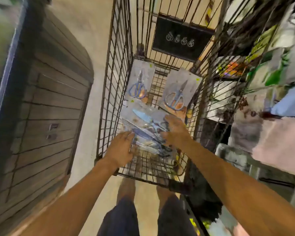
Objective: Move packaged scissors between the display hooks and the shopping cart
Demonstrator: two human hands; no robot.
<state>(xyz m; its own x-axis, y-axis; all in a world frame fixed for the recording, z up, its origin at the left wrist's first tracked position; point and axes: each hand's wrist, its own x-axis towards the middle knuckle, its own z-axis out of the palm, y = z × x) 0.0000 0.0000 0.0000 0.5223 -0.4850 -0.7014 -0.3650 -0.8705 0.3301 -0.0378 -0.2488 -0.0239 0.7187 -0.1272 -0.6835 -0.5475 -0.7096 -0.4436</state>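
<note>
While the cart [119,79] is standing between a dark slatted panel [41,103] and blurred shelves [262,82], we are reaching both hands down into its near end. We are seeing two scissor packs lying at the far end, one [138,86] in the far left corner, the other [179,94] tilted by the right wall. A loose pile of packs [146,130] is lying at the near end. Our left hand [121,147] is resting flat on the pile's left edge, fingers straight. Our right hand [175,128] is curling over its right edge; whether it is gripping, we cannot tell.
</note>
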